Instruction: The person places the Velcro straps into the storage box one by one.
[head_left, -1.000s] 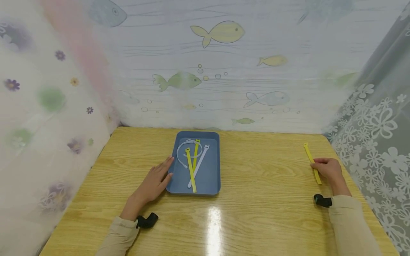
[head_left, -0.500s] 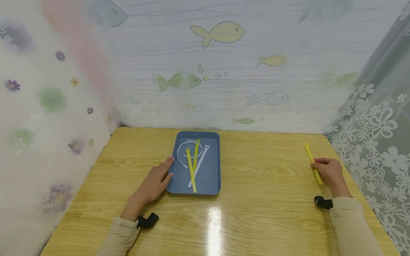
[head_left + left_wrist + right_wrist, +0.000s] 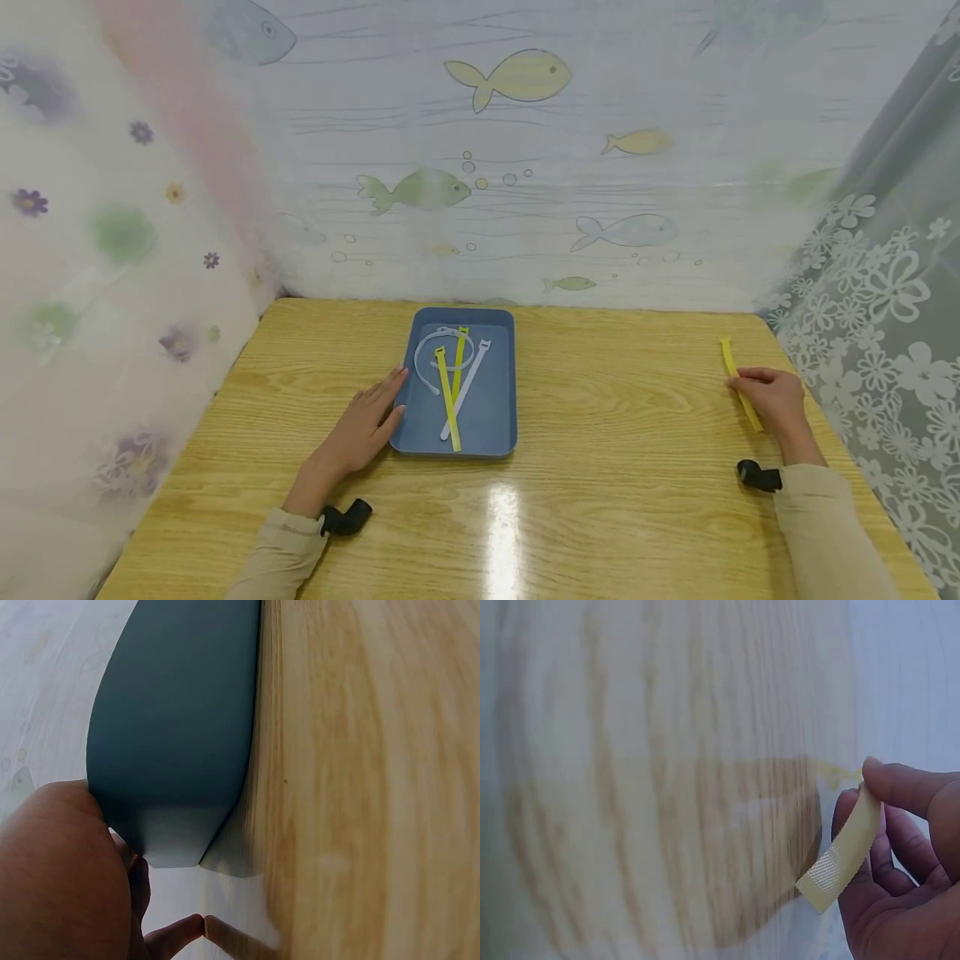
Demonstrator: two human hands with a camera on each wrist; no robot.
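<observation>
With the right grip [image 3: 772,398] pinching the yellow strap [image 3: 737,379] at the far right of the bench [image 3: 615,467], lift cleanly without snagging, keeping the relaxed left grip [image 3: 360,427] flat against the blue tray [image 3: 480,442] to steady it.

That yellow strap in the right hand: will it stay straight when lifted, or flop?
Probably it flops: in the right wrist view the yellow strap already bends where the right hand pinches it. It looks thin and flat, so likely very light and unlikely to roll. Its woven-looking end suggests fabric, so it should grip rather than slip, though that is hard to confirm.
</observation>
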